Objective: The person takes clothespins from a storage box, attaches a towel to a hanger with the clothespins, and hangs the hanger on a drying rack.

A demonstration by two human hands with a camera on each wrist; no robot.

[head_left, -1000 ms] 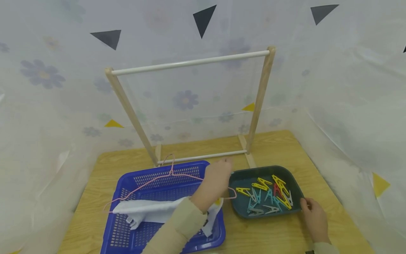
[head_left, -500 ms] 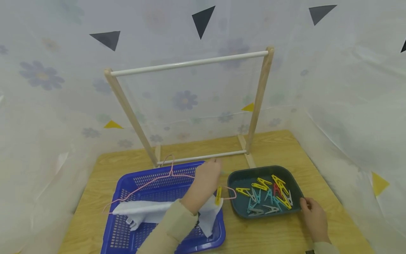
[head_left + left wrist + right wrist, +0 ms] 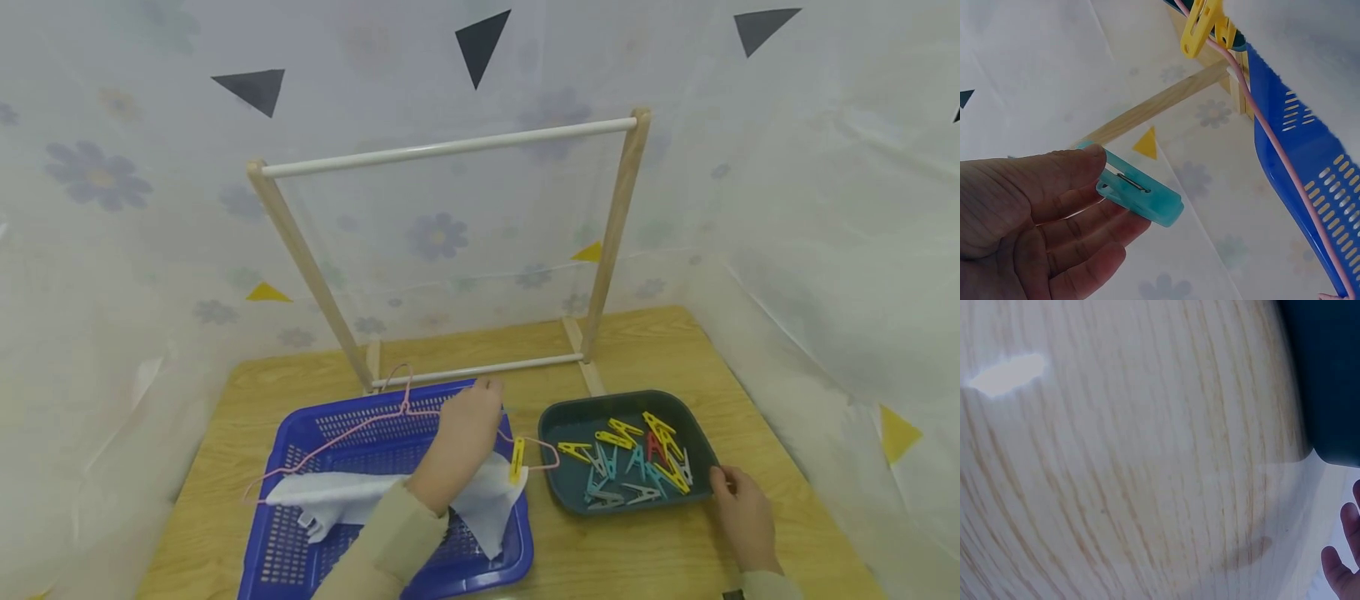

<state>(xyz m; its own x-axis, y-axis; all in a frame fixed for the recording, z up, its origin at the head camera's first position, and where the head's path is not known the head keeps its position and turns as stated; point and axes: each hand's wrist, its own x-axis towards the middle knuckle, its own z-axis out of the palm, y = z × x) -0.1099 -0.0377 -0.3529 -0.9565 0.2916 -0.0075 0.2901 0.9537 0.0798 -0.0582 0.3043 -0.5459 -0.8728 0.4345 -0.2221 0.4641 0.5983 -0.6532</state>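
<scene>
1. Left hand [image 3: 471,417]: frame center in the head view, over the upper right of the basket, covering part of the hanger's right arm. Thumb and fingers pinched 1 teal clothespin [image 3: 1147,197]; the left wrist view had it at center, angled down to the right.
2. Right hand [image 3: 742,517]: lower right, thumb at the tray's near right corner. Fingers looked loosely bent; couldn't tell whether they gripped the rim.
3. Dark green tray [image 3: 558,425]: right of center, on the tabletop [image 3: 600,558]. Held scattered clothespins [image 3: 613,440] in yellow, teal, grey and red.
4. Blue basket [image 3: 480,579]: lower left to center, perforated walls, right side near the tray.
5. Pink hanger [image 3: 406,408]: lay across the basket, hook toward the top of the frame, right end over the tray's left edge.
6. White cloth [image 3: 345,492]: along the hanger's bottom, drooping into the basket. 1 yellow clothespin [image 3: 517,461] sat at its right corner, on the hanger.
7. Wooden rack [image 3: 622,200]: upright behind the basket, 2 white bars, 1 high and 1 low.
</scene>
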